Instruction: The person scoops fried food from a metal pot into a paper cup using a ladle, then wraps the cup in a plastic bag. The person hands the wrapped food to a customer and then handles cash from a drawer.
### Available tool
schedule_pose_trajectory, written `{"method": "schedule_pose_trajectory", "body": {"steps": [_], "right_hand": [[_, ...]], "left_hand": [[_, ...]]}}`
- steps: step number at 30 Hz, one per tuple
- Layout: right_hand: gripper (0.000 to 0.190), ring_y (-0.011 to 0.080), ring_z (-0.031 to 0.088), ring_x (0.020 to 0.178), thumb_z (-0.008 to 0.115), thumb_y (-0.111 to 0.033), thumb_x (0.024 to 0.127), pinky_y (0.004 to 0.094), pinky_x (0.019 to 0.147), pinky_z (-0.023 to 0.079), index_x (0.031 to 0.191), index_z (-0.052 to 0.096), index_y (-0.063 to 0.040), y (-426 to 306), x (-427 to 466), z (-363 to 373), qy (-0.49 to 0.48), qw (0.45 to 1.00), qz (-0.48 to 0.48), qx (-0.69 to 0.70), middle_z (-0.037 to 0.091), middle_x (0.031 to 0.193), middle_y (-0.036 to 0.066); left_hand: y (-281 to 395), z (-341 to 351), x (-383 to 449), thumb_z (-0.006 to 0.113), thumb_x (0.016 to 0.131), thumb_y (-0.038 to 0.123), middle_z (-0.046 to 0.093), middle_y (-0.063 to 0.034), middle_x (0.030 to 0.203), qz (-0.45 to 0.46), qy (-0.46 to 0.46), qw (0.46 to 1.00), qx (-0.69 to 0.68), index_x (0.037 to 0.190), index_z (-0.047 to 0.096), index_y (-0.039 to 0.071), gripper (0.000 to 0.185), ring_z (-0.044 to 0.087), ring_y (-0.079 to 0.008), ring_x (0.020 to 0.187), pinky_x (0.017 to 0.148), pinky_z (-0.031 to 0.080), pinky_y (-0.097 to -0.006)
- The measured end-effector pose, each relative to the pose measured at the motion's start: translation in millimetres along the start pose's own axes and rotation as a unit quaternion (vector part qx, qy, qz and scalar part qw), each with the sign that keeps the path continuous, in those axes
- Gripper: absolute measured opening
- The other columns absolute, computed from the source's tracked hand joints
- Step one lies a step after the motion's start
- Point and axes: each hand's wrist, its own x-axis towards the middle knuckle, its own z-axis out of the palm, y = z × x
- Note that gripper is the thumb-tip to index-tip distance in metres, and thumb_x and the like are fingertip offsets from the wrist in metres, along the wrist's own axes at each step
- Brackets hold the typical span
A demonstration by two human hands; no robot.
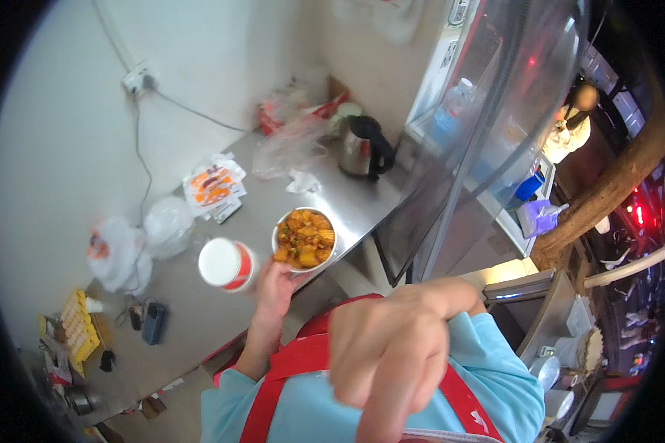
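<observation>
My left hand (276, 285) holds the near rim of a round bowl of orange-brown, sauced food pieces (305, 239), at the edge of the metal counter (210, 315). Just left of that hand stands a tall white tub with a lid and a red band (227, 264). My right hand (393, 349) is raised close to the camera, in front of my chest, and hides part of the red apron. Its fingers look bent, with one finger pointing down the picture; I see nothing in it.
Beyond the bowl are a steel electric kettle (360, 149) and a clear plastic bag (288, 149). White bags (169, 227), a phone-like dark object (154, 323) and a yellow egg tray (80, 329) lie left. A transparent curtain (471, 138) hangs right; a person (571, 127) stands outside.
</observation>
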Motion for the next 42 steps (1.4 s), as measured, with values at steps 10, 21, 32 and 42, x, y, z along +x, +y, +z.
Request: {"method": "schedule_pose_trajectory", "body": {"steps": [10,21,32,42], "right_hand": [[0.035,0.0246,0.057,0.068,0.061,-0.033,0.079,0.0374,0.058,0.044,0.106,0.056,-0.011,52,-25,-149,-0.236,0.969,-0.02,0.076,0.058,0.078,0.007],[0.024,0.0338,0.058,0.073,0.057,-0.031,0.082,0.0399,0.07,0.047,0.083,0.066,-0.009,198,-150,-465,0.277,0.65,0.428,-0.564,0.061,0.076,0.012],[0.016,0.0296,0.05,0.104,0.061,-0.018,0.071,0.0409,0.087,0.042,0.085,0.067,-0.014,260,-180,-503,0.14,0.689,0.414,-0.578,0.053,0.113,0.011],[0.016,0.0296,0.051,0.107,0.063,-0.018,0.069,0.0389,0.088,0.043,0.08,0.07,-0.011,273,-193,-506,0.013,0.602,0.443,-0.665,0.053,0.12,0.008]], "left_hand": [[30,50,90,0.044,0.075,0.006,0.05,-0.0174,0.121,0.108,0.09,0.98,0.144,0.125,0.038,-0.005,0.052,0.052,-0.0287,0.111,0.092,0.044,-0.0431],[14,30,147,0.054,0.07,0.01,0.048,-0.0155,0.124,0.153,0.201,0.966,-0.057,0.128,0.038,-0.002,0.061,0.05,-0.0294,0.112,0.093,0.044,-0.0443],[23,16,159,0.051,0.07,0.009,0.049,-0.0184,0.122,0.134,0.2,0.969,-0.054,0.125,0.037,-0.005,0.059,0.05,-0.0336,0.112,0.094,0.043,-0.0488],[26,15,161,0.049,0.072,0.005,0.05,-0.0181,0.12,0.126,0.206,0.968,-0.062,0.123,0.04,-0.005,0.053,0.052,-0.0318,0.11,0.093,0.044,-0.0472]]}}
